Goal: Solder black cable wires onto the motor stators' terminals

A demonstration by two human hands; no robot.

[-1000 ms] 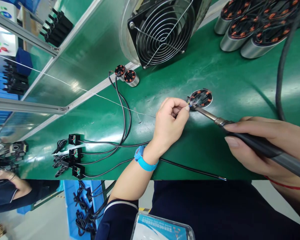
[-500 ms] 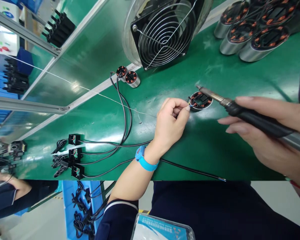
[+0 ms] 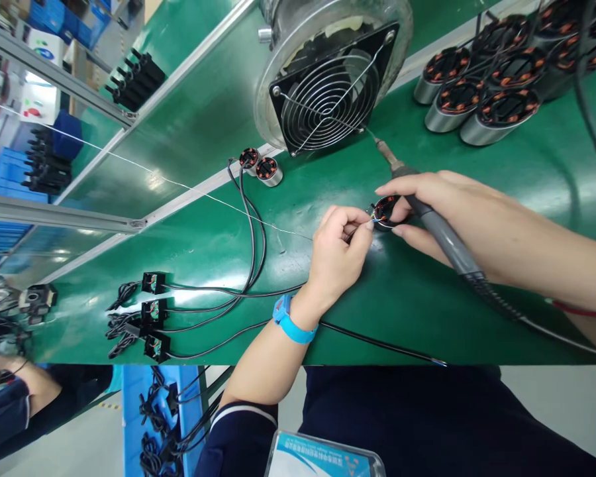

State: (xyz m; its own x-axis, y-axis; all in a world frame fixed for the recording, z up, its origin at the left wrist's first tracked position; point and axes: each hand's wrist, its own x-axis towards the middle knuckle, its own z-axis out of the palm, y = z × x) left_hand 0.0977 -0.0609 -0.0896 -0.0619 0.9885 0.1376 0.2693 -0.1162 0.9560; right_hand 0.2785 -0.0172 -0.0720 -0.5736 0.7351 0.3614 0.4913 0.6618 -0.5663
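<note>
My left hand (image 3: 338, 255) pinches thin coloured wires (image 3: 373, 216) at the left edge of a small round motor stator (image 3: 383, 208) with copper windings. A thin strand of solder wire (image 3: 213, 197) runs from the upper left into this hand. In my right hand (image 3: 457, 205) rests a soldering iron (image 3: 444, 238), its tip (image 3: 372, 134) pointing up and away, apart from the stator. The thumb and fingertips of that hand reach down to the stator's right side. My fingers hide part of the stator and the wire ends.
A fan with a wire guard (image 3: 328, 109) stands behind the stator. Several metal-cased stators (image 3: 491, 126) sit at the back right, with two more (image 3: 268, 172) by the rail. Black cables (image 3: 258, 265) lead to small black boxes (image 3: 153, 311). Another person's arm (image 3: 37, 384) shows at far left.
My right hand has moved left and brought its fingers to the stator, turning the iron's tip up toward the fan. My left hand stays almost in place. The view has shifted slightly.
</note>
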